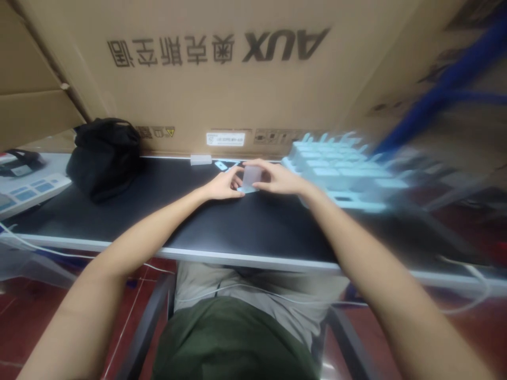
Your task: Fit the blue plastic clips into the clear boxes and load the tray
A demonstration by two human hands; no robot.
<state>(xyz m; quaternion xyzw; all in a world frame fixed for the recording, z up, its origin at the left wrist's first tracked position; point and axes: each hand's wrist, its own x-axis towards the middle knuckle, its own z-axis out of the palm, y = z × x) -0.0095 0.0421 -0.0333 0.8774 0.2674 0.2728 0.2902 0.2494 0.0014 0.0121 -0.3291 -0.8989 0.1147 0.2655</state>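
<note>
My left hand (225, 186) and my right hand (277, 179) meet over the middle of the black table (206, 221). Between their fingertips they pinch a small translucent white piece (250, 178), a flat square bit of plastic held a little above the table top. Both hands have their fingers curled onto it. A light blue tray (340, 174) with many small compartments lies just right of my right hand, blurred by motion.
A black bag (103, 157) sits at the table's left. A big cardboard box (222, 74) printed AUX stands along the back edge. A white power strip (31, 192) lies at far left. Small white bits (200, 159) lie near the box. White cables hang below the table edge.
</note>
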